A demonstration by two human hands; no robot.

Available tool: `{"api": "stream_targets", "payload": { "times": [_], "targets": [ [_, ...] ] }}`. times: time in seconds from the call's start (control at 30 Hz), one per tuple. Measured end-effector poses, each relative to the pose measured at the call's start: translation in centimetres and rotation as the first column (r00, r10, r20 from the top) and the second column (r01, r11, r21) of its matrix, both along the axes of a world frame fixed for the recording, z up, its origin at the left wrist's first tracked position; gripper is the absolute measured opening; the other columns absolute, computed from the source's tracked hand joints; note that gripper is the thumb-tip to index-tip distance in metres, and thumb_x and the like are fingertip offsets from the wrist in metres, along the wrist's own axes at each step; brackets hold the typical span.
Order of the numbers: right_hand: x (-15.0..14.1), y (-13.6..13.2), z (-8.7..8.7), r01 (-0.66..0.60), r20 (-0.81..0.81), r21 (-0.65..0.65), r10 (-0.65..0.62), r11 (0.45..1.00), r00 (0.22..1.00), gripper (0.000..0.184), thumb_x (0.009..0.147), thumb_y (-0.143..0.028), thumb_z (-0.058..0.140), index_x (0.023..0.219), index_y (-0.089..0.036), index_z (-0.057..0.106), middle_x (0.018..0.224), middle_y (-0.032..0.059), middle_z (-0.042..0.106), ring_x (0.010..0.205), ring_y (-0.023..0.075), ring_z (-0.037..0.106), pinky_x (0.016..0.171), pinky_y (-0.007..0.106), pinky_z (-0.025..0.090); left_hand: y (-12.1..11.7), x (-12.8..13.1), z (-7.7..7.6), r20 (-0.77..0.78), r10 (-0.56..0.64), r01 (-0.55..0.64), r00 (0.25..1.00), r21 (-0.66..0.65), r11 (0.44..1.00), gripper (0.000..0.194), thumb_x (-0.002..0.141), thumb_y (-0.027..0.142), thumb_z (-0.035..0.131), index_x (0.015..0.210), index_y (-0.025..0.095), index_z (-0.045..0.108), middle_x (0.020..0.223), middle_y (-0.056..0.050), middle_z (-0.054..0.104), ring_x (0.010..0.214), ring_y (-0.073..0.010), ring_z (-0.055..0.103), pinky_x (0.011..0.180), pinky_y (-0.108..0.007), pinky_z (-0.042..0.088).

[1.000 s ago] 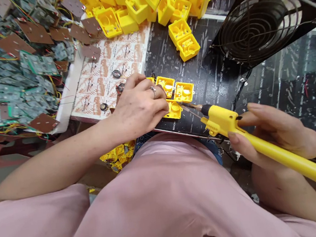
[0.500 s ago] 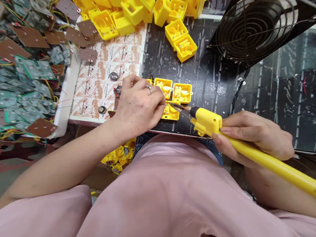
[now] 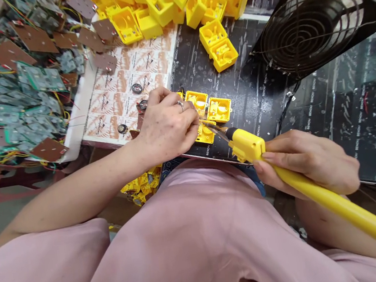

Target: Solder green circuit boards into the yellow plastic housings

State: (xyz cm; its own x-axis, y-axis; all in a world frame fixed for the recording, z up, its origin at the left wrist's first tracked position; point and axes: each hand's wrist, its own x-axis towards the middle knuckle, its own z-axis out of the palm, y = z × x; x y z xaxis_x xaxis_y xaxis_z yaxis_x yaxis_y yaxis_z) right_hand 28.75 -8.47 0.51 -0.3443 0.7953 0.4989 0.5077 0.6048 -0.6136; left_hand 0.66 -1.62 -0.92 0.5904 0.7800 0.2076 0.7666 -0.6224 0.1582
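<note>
My right hand (image 3: 312, 163) is closed around the yellow handle of a soldering iron (image 3: 247, 144). Its thin metal tip points left into the small yellow housings at the bench edge. Over those housings lies my left hand (image 3: 172, 122), a ring on one finger, its fingers curled and pressed together; what they pinch is hidden beneath them. Nearest to the tip is an open yellow housing (image 3: 206, 134), partly covered by the left hand. Two more open housings sit just behind it, one in the middle (image 3: 197, 100) and one at the right (image 3: 219, 109).
A heap of circuit boards with wires (image 3: 18, 115) fills the left side. Yellow housings (image 3: 162, 8) are piled at the back. A black fan (image 3: 301, 33) stands at the back right. Small round speakers (image 3: 137, 88) lie on the patterned sheet (image 3: 114, 86).
The rear end of the soldering iron has swung slightly right and toward me with my right hand. My left hand stays over the housings. The whole view has shifted a little.
</note>
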Motion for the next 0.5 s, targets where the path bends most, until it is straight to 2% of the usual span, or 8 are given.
{"api": "stream_targets", "payload": {
  "times": [0.1, 0.33, 0.5],
  "targets": [
    [-0.48, 0.02, -0.06, -0.066, 0.056, 0.089, 0.061, 0.994, 0.997, 0.013, 0.093, -0.021, 0.078, 0.086, -0.025, 0.068, 0.08, -0.0011, 0.075, 0.064, 0.012, 0.068, 0.058, 0.025, 0.057, 0.03, -0.08, -0.22, -0.01, -0.008, 0.008, 1.0, 0.008, 1.0, 0.03, 0.098, 0.03, 0.051, 0.081, 0.02, 0.073, 0.084, -0.004, 0.075, 0.09, -0.0255, 0.069, 0.098, -0.056, 0.054],
    [-0.37, 0.24, -0.03, -0.048, 0.073, 0.106, 0.04, 0.993, 0.996, 0.015, 0.091, -0.023, 0.081, 0.089, -0.027, 0.067, 0.076, -0.0026, 0.074, 0.059, 0.0123, 0.067, 0.052, 0.026, 0.053, 0.0, -0.1, -0.02, -0.01, -0.015, 0.015, 1.0, -0.068, 0.998, 0.03, 0.097, 0.028, 0.05, 0.081, 0.021, 0.074, 0.085, -0.005, 0.075, 0.094, -0.0274, 0.069, 0.104, -0.06, 0.052],
    [0.07, 0.3, -0.13, -0.004, -0.028, 0.192, 0.009, 0.981, 1.0, 0.014, 0.091, -0.019, 0.079, 0.09, -0.026, 0.066, 0.076, -0.0027, 0.074, 0.06, 0.0111, 0.067, 0.05, 0.023, 0.053, -0.05, -0.03, 0.19, -0.025, -0.004, 0.002, 1.0, -0.097, 0.995, 0.031, 0.098, 0.029, 0.049, 0.084, 0.022, 0.075, 0.083, -0.004, 0.074, 0.097, -0.0274, 0.07, 0.107, -0.061, 0.051]
  ]
}}
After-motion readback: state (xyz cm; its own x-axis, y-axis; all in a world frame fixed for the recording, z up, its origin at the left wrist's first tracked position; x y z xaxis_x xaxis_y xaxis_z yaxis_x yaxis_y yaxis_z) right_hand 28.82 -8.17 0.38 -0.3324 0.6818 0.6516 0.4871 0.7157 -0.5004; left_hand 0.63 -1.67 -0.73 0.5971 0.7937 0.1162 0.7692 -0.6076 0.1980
